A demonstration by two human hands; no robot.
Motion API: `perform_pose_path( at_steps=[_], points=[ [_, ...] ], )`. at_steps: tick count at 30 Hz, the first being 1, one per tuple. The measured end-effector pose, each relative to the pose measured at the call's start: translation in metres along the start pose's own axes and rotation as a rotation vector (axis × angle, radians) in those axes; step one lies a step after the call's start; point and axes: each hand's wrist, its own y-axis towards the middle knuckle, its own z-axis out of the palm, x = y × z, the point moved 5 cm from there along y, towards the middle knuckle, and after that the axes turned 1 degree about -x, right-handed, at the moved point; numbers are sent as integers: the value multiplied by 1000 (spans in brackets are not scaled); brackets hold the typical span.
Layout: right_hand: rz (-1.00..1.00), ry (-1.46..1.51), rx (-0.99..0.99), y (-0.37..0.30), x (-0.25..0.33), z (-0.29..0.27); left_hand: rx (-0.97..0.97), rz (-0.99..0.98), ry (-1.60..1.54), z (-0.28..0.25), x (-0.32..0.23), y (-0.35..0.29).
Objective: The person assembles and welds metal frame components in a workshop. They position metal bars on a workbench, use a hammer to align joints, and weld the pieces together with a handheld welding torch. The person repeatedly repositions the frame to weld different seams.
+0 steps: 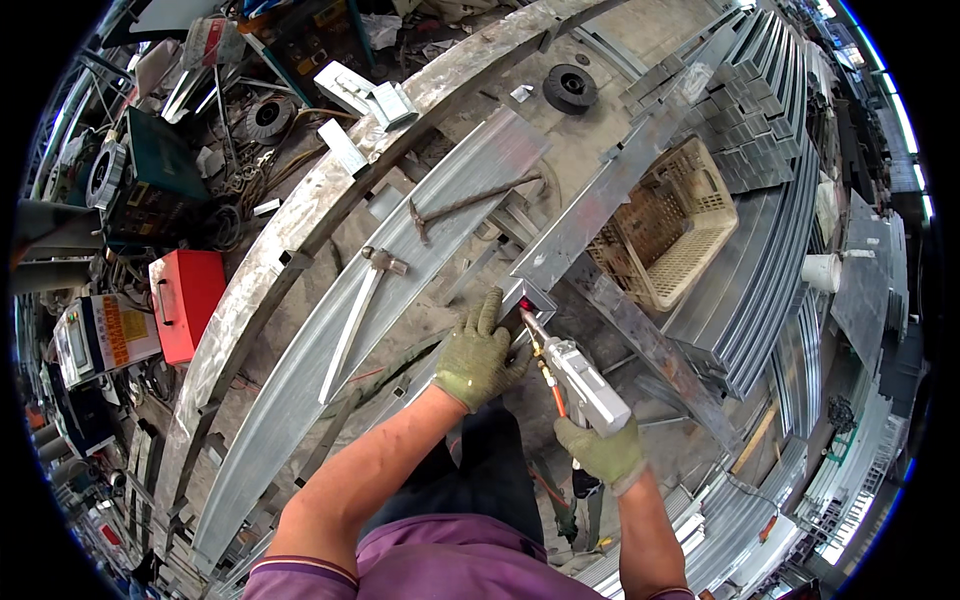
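Note:
In a dull green work glove, my right hand (605, 455) is wrapped round the rear of a silver handheld welding gun (588, 385). Its narrow nozzle points up and left, and a red glow shows where it meets a small angled metal profile (540, 298). My left hand (472, 358), gloved the same way, grips that profile's near side, one finger stretched along it; part of the grip is hidden. Against the gun's left side runs an orange hose (556, 395). The profile lies at the lower end of a long flat steel bar (590, 205).
Left of my hands, a hammer (382, 262) and a rusty hammer-like tool (470, 206) lie on a wide metal channel (300, 400). A beige plastic crate (690, 265) stands right, beside stacked metal profiles (745, 130). A red box (195, 300) and a curved beam (260, 270) are left.

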Motion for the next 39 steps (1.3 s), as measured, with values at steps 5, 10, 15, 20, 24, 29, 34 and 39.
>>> perform_pose_path(
  at_steps=[5, 10, 15, 20, 24, 29, 34, 39],
  points=[
    [-144, -54, -12, -15, 6, -12, 8, -21, 12, 0, 0, 2],
    [-76, -10, -95, -14, -17, -38, 22, 7, 47, -2, -5, 4],
    [-70, -30, -165, -21, -40, -50, -80, 158, 117, -8, -15, 0],
    [-162, 4, -185, -29, -37, -50, 59, 163, 266, -3, -32, 14],
    [-243, -80, -243, -32, -51, -52, 90, 192, 318, -1, -34, 21],
    [-166, -48, -168, -36, -57, -63, 116, 135, 276, -20, -56, 13],
    [-86, 55, -242, -40, -72, -93, 11, -163, -22, -20, -43, -58],
    [-81, 215, -279, -19, -61, -129, 147, -446, 92, -2, -26, -81]
  ],
)
